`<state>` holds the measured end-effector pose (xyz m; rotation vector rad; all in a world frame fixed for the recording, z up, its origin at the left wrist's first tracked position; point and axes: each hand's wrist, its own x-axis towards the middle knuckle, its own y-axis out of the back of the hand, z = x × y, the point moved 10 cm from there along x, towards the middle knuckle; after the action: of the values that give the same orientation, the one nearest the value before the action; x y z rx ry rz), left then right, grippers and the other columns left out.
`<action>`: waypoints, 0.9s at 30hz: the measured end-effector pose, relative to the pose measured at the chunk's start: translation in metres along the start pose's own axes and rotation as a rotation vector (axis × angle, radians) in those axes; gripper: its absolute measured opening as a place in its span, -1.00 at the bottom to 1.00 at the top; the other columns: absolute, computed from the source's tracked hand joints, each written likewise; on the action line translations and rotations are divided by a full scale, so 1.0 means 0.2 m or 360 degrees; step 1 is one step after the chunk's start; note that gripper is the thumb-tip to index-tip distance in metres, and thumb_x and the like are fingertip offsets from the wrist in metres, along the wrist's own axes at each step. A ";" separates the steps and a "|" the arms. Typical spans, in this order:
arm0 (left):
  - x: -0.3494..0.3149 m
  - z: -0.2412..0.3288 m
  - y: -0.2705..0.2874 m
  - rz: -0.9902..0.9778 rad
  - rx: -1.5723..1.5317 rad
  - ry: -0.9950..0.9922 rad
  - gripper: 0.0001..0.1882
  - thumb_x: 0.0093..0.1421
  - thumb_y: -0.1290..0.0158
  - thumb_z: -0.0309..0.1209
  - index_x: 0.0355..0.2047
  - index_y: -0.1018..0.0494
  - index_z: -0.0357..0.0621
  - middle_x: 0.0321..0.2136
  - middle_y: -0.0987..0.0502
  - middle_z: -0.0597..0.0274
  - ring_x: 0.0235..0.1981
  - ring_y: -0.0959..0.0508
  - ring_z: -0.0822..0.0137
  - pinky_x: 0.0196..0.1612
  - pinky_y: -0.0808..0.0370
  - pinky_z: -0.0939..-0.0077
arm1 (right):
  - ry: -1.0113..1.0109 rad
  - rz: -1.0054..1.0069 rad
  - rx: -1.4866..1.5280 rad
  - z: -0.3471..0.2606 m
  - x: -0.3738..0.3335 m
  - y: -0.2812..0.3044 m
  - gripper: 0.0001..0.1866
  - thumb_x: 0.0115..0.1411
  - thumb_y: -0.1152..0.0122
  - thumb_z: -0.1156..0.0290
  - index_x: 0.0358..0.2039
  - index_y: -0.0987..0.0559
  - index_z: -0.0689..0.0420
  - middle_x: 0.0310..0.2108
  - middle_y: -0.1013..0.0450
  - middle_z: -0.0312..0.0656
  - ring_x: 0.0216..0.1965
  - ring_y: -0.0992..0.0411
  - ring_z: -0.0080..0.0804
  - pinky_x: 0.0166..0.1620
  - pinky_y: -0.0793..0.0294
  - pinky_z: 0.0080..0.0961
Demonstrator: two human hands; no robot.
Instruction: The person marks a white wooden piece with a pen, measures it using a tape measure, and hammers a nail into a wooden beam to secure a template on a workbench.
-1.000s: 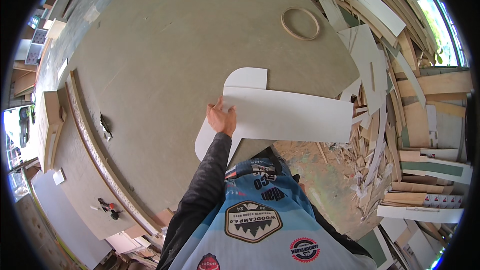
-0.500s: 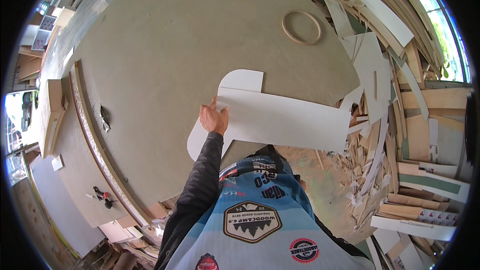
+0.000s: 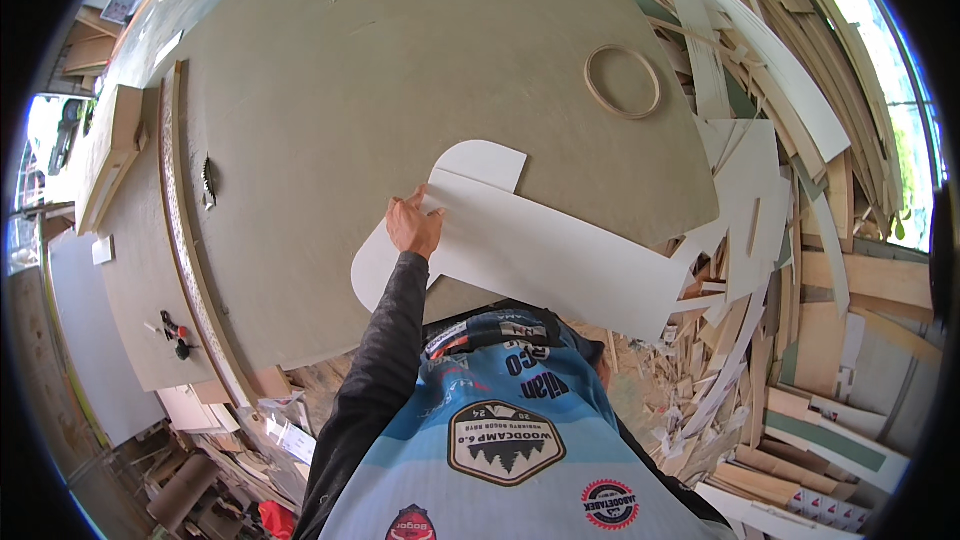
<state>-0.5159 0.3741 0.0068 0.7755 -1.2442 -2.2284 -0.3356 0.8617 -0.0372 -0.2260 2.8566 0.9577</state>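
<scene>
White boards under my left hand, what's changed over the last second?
The view turned left, so white boards, worktop and hoop swung clockwise together in frame, with no clear shift among them. Your left hand stayed on the boards; nothing visibly grasped or released.

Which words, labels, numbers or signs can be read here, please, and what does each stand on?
Wording is located, not quoted:
Blue shirt: large dark lettering, legible in part.
Hexagonal badge on it: legible words and a number.
Round red badge: one legible word, smaller print unreadable.
Dark red badge, lower edge: one word.
Red-and-white strip, lower right: too small to read.
White board under the left hand: none seen.
</scene>
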 end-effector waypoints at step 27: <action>-0.01 -0.02 -0.01 -0.0018 -0.0129 0.0067 -0.38 -0.09 -0.40 -0.34 0.07 -0.59 0.15 -0.21 -0.49 0.06 -0.10 -0.51 0.07 0.02 -0.47 0.23 | 0.0182 -0.0599 0.1152 -1.21 1.60 -0.66 -0.74 0.33 -0.23 0.30 -0.12 -0.63 0.23 -0.42 -0.48 -0.31 -0.43 -0.42 -0.60 -0.31 -0.45 -0.58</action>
<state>-0.5119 0.3748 0.0036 0.7959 -1.1250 -2.2448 -0.6430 0.5784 0.0253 -0.7080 2.8773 -0.1705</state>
